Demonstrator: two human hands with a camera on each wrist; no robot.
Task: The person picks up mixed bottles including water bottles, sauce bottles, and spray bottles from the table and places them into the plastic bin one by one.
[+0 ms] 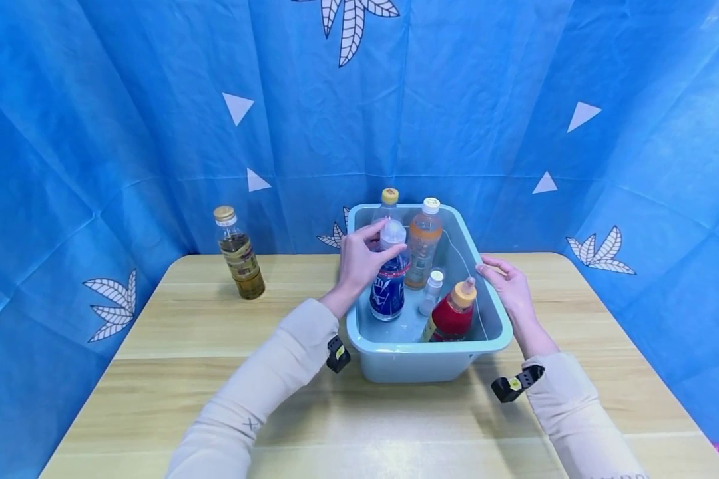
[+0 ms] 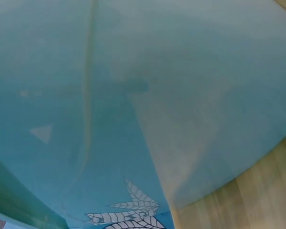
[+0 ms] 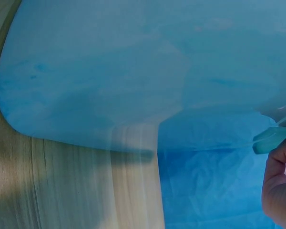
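Note:
A light blue plastic bin (image 1: 422,347) stands on the table with several bottles inside. My left hand (image 1: 356,261) reaches over its left rim and pinches the top of a bottle with a dark blue label (image 1: 388,293), which stands upright in the bin. At the right rim, my right hand (image 1: 509,287) grips the edge; the right wrist view shows the curled fingers (image 3: 279,183) there. The bin's wall (image 2: 190,109) fills much of the left wrist view, so the left hand's grip is hidden there.
Also in the bin are an orange-labelled bottle (image 1: 424,243), a yellow-capped bottle (image 1: 389,197), a small white-capped bottle (image 1: 433,291) and a tilted red bottle (image 1: 453,316). A bottle of dark yellow liquid (image 1: 239,259) stands on the wooden table (image 1: 174,372) at left. Blue cloth hangs behind.

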